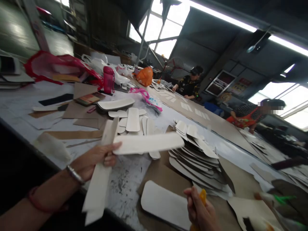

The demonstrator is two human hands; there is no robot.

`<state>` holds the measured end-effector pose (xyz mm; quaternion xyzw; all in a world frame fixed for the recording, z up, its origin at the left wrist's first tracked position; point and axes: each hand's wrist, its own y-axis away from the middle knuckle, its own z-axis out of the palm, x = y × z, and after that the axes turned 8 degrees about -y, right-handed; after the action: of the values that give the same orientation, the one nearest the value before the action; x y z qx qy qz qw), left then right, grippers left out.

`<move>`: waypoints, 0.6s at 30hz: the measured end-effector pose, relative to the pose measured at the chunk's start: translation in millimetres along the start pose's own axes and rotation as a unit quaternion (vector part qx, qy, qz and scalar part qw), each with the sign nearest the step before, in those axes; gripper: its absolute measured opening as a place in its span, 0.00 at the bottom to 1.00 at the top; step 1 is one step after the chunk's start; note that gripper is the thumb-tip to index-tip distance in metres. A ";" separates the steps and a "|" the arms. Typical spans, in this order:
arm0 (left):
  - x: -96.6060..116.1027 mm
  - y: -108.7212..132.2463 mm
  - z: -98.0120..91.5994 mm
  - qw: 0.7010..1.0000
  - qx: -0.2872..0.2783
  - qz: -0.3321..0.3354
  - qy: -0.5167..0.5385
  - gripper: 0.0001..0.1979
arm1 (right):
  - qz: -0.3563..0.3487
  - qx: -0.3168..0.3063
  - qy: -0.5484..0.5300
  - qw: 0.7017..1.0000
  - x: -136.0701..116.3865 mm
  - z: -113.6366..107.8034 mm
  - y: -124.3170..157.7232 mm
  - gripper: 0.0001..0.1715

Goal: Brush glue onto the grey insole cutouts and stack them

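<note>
My left hand [101, 157] is closed around several long white strips [97, 186] that hang down past the table edge. A white piece with rounded ends [149, 143] sticks out sideways from the same grip, blurred by motion. At the lower right, my right hand [201, 210] is closed on a yellow tool [203, 195]; its working end cannot be made out. Beside that hand a larger white panel with rounded corners [163, 202] lies on brown sheet material [166, 176]. Behind it stands a leaning stack of white pieces with dark undersides [194, 163].
Smaller white pieces [132, 120] lie in a loose pile mid-table. Further back are a pink bottle [108, 79], a pink bag [64, 62] and an orange bag [144, 76]. Two people [192, 84] work at the far side. The table edge [48, 158] runs diagonally at my left.
</note>
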<state>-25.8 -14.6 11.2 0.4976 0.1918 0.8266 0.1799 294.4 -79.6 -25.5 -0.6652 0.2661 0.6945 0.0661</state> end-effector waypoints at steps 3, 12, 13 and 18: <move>6.0 -7.4 15.3 0.999 0.023 0.033 0.001 0.08 | 0.012 -0.014 -0.055 0.998 -7.1 -4.5 16.2 0.27; -121.0 -7.7 41.7 0.963 -0.013 -0.017 -0.267 0.13 | -0.054 0.064 -0.070 0.994 -11.1 -13.8 31.8 0.35; -127.7 -9.8 43.4 0.961 -0.015 -0.009 -0.275 0.12 | -0.051 0.065 -0.068 0.994 -8.7 -9.7 32.7 0.36; -138.6 -16.9 44.5 0.952 -0.004 -0.007 -0.305 0.08 | -0.078 0.063 -0.147 0.984 8.0 20.0 39.7 0.33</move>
<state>76.8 -61.7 -82.4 0.7237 0.1277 0.6353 0.2373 258.1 -106.2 -22.5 -0.5693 0.2442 0.7591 0.2003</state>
